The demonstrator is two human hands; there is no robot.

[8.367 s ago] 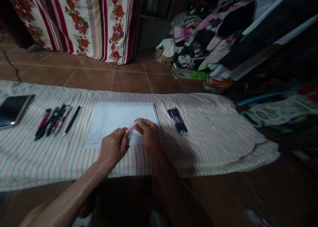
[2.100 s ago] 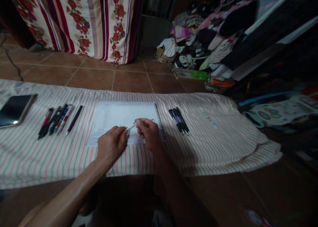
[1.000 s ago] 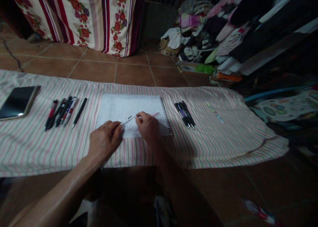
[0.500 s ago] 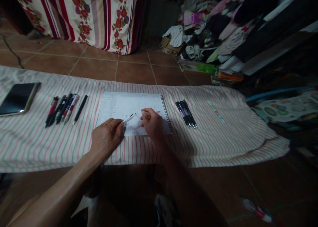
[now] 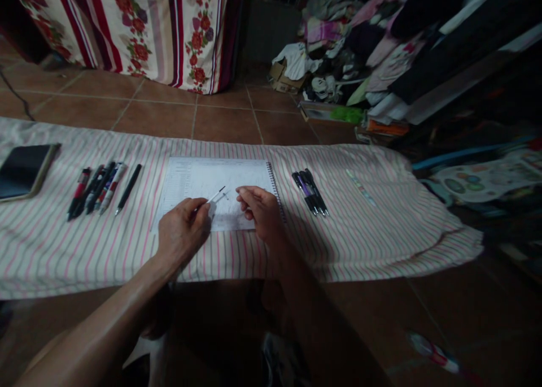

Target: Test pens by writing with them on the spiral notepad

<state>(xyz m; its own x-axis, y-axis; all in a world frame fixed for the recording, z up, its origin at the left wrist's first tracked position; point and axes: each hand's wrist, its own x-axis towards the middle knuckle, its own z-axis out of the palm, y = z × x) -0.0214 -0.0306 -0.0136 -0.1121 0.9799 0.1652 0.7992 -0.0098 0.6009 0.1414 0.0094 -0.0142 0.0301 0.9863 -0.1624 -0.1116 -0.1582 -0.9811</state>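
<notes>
My left hand [image 5: 184, 226] is closed over the lower left of an open spiral notebook [image 5: 203, 172]. Thumb and forefinger pinch a thin white pen refill [image 5: 215, 196], whose dark end points up and to the right. My right hand [image 5: 260, 209] hovers at the notebook's right side, fingertips pinched together. Whatever it holds, if anything, is too small to make out. A gap separates the refill's tip from the right fingertips. Small dark marks, perhaps a shadow or a tiny part, show on the page below the tip.
Left of the notebook lie a black pen [image 5: 129, 189], several assorted pens [image 5: 95, 189] and a phone [image 5: 25, 169]. On the right are several dark pens [image 5: 310, 192] and a pale patterned strip [image 5: 361, 187]. A striped cloth [image 5: 381, 234] covers the table. Clothes [image 5: 339, 31] are heaped beyond.
The refill has tilted, its dark end now pointing more upward. My right hand's fingers have straightened somewhat toward the left. The whole view has shifted slightly.
</notes>
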